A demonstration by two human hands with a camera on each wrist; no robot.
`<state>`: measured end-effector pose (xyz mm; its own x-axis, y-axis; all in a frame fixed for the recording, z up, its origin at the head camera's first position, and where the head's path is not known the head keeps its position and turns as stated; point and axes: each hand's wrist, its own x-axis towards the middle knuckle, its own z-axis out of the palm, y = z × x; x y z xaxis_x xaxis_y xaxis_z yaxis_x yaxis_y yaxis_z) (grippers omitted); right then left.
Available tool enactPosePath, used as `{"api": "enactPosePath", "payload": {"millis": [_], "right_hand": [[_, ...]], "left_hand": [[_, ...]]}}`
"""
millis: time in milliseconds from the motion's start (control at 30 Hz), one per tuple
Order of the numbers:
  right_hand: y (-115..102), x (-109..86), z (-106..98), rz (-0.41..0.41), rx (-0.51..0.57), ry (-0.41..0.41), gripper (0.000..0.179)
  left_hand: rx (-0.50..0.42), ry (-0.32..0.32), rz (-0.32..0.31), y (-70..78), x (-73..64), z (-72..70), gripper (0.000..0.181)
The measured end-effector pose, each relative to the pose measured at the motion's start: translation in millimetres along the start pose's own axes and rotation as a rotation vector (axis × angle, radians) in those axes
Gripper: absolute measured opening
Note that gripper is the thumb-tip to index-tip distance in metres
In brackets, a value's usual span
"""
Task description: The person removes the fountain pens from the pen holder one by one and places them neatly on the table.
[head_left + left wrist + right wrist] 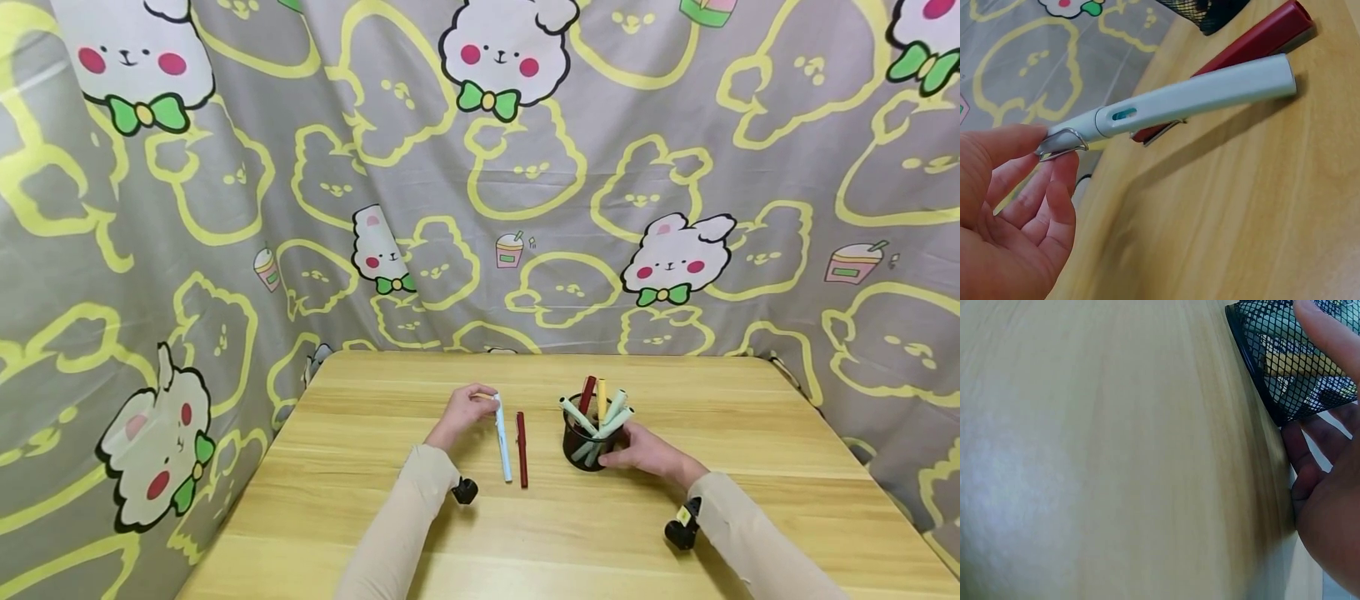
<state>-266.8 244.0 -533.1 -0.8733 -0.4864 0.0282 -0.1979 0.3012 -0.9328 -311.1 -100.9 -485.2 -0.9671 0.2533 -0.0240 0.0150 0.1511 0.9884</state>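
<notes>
Cartoon fabric (540, 179) framed the table (315, 492), and from the head view came a two-handed hold: the left hand (459, 417) pinched the blue pen (503, 442) just beside the red pen (522, 450), while the right hand (647, 452) gripped the upright cup (574, 443) low down. Over to the left wrist — thumb and fingers nipped the clip end, raised above the table, the far end lower; a light, sure pinch there probably gave best control. At the right wrist, thumb and fingers bracketed the mesh — steady pressure looked wiser than squeezing, lest the cup tip.
</notes>
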Motion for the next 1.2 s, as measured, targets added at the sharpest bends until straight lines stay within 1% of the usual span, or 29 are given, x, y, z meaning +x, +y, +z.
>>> {"api": "enactPosePath", "payload": {"millis": [100, 200, 267, 400, 633, 767, 900, 1000, 1100, 1200], "right_hand": [[-0.5, -0.3, 0.0, 0.014, -0.016, 0.010, 0.064], [-0.9, -0.5, 0.1, 0.015, -0.017, 0.005, 0.064], [-1.2, -0.3, 0.2, 0.017, -0.004, 0.005, 0.064], [-1.8, -0.3, -0.2, 0.011, 0.014, 0.000, 0.062], [-1.0, 0.2, -0.4, 0.008, 0.002, 0.003, 0.061], [-1.1, 0.4, 0.3, 0.006, 0.004, 0.002, 0.061], [-1.9, 0.6, -0.2, 0.010, -0.006, 0.009, 0.061], [-1.7, 0.8, -0.2, 0.013, -0.008, 0.009, 0.061], [-1.4, 0.7, 0.2, 0.010, 0.003, 0.004, 0.060], [-0.8, 0.4, 0.6, 0.002, 0.008, -0.003, 0.058]], "left_hand": [[0.007, 0.027, -0.029, -9.4, 2.5, 1.7, 0.030], [0.044, 0.045, -0.060, -17.2, 4.4, 4.3, 0.030], [0.065, 0.045, -0.063, -19.8, 5.3, 6.1, 0.030], [0.077, 0.043, -0.062, -21.9, 6.1, 9.2, 0.028], [0.071, 0.035, -0.050, -24.4, 6.8, 13.2, 0.026], [0.055, 0.027, -0.070, -25.0, 6.8, 14.9, 0.024], [0.021, 0.015, -0.088, -26.9, 7.3, 17.6, 0.026], [-0.005, 0.000, -0.083, -28.0, 6.0, 19.0, 0.030], [-0.008, -0.015, -0.077, -29.6, 4.7, 19.4, 0.032], [0.005, -0.015, -0.082, -31.2, 4.5, 19.5, 0.031]]}}
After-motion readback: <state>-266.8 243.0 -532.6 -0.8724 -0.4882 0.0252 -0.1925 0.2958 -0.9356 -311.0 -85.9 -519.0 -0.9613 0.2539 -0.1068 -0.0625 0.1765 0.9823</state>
